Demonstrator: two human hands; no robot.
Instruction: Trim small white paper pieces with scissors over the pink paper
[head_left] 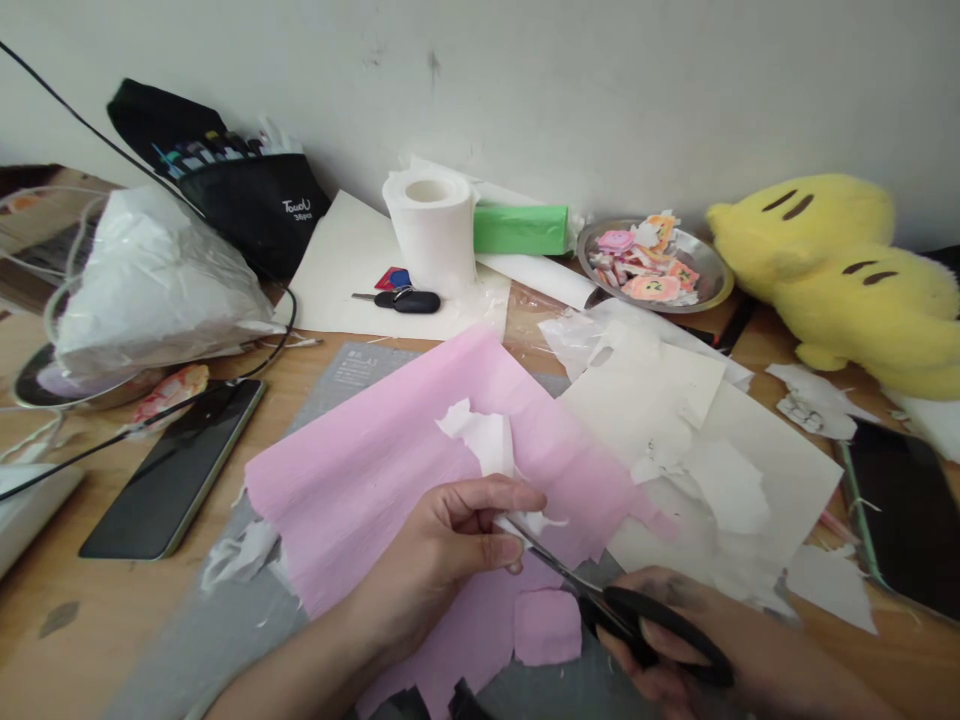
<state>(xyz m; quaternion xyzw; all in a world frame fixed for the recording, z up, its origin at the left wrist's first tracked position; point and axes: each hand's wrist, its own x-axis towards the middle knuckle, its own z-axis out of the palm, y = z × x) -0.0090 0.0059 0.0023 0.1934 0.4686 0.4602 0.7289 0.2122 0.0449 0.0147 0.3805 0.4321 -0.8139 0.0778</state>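
The left hand pinches a scrap of white paper above the pink sheet, and the right hand grips the black-handled scissors, blades reaching that paper beside the left fingertips. With fingers so near the blades, a slip could nick one, or the thin, loose paper could fold and tear instead of cutting cleanly. The blade tips are hidden at the paper, the right fingers are partly covered by the handles, and the dark objects at the bottom edge are cut off
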